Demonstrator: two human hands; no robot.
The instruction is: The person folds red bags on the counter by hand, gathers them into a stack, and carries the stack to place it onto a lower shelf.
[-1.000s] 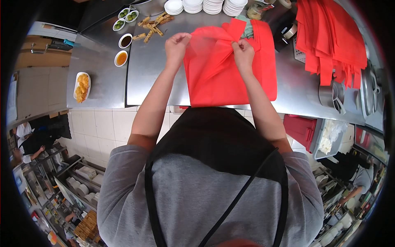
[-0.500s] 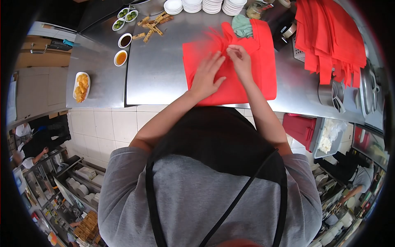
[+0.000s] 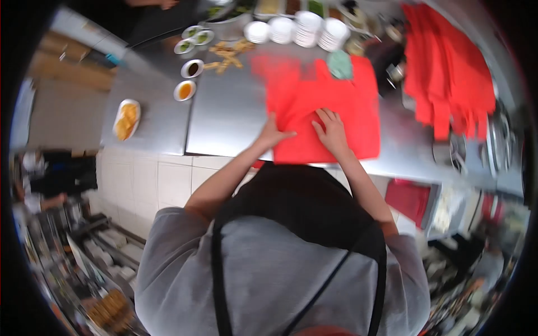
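Observation:
A red fabric bag (image 3: pixel 319 143) lies flat on the steel counter in front of me, over more red fabric at its right; its upper left part is smeared by motion. At the bag's left edge is my left hand (image 3: pixel 270 135), thumb across the top, the other fingers partly hidden by the fabric, closed on that edge. My right hand (image 3: pixel 333 134) rests on the middle of the bag, open, with its fingers and thumb apart. A crumpled green cloth (image 3: pixel 339 65) sits at the bag's top edge.
Clothespins (image 3: pixel 226 59), a cup of dark sauce (image 3: pixel 193 69), a cup of orange sauce (image 3: pixel 184 91) and a plate of fried food (image 3: pixel 126 120) stand left on the counter (image 3: pixel 218 126). White dish stacks (image 3: pixel 307 29) are behind. More red bags (image 3: pixel 448 73) hang right.
Both hands have come down the bag toward me and farther apart. My right hand has gone from a pinch to open. The view has shifted, and the bag's upper left fabric flaps.

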